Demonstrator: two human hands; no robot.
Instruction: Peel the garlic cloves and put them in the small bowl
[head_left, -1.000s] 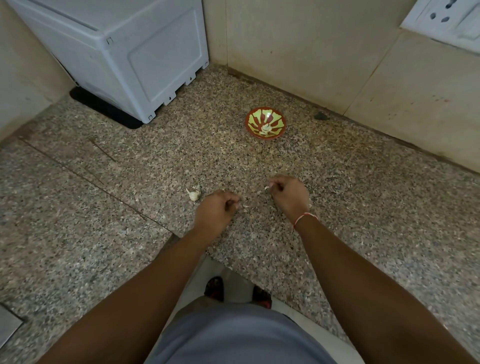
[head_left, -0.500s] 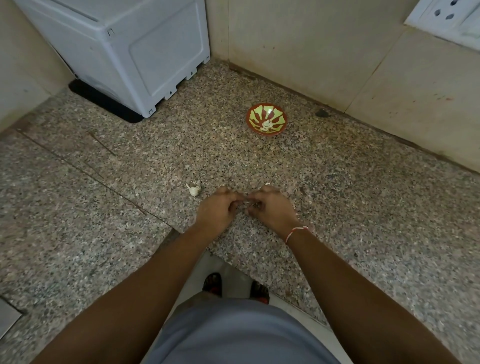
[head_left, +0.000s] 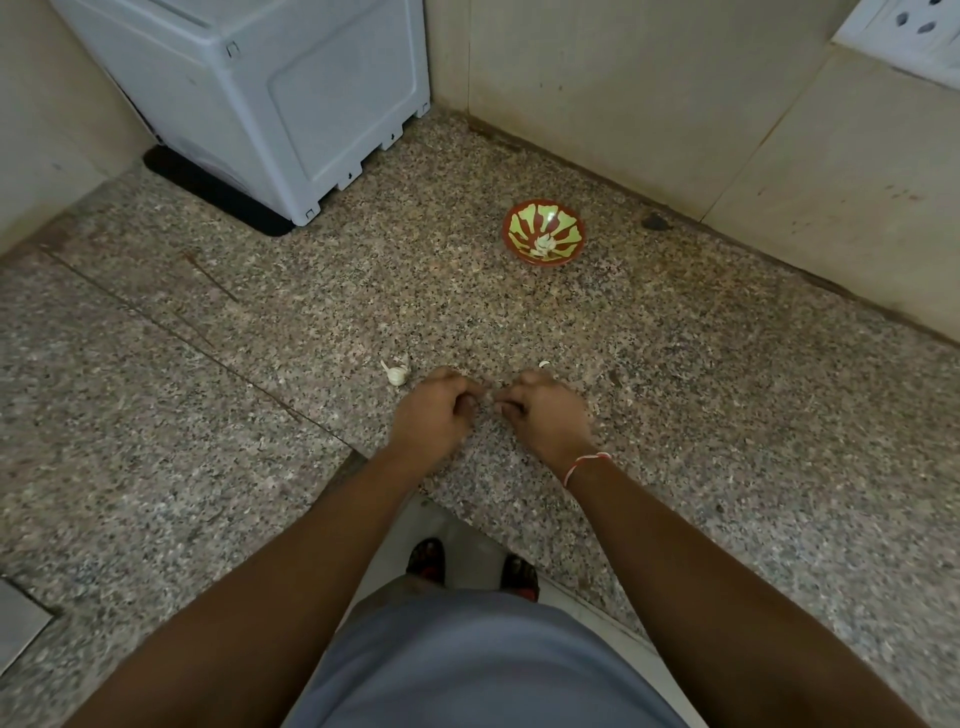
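Speckled brown-grey granite worktop (head_left: 675, 415) is seen from the head camera, running into a corner of beige tiled wall (head_left: 597, 78). Both hands are brought together low over its front edge, knuckles up and fingertips meeting. The left hand (head_left: 434, 415) is curled, thumb and forefinger drawn together at its inner side; the right hand (head_left: 545, 415) is curled in the same way, a red-and-white thread band (head_left: 584, 465) being worn on its wrist. Something small is pinched between the two grips where they touch, and a pale scrap can just be made out there, but it is too small and blurred for garlic clove or skin to be told apart.

An unpeeled white garlic piece with a papery tail (head_left: 396, 373) lies on the worktop just beside the left hand, on its far left side, apart from it. A small pale fragment (head_left: 544, 365) lies just beyond the right hand. The small round red bowl with a yellow-green petal pattern (head_left: 566, 221) stands well beyond the hands, near the back wall, and pale peeled garlic cloves (head_left: 544, 244) are seen at its bottom. A pale grey plastic appliance (head_left: 260, 93) stands on a black mat in the left far corner. A white socket plate (head_left: 904, 26) is fixed to the wall at upper right.
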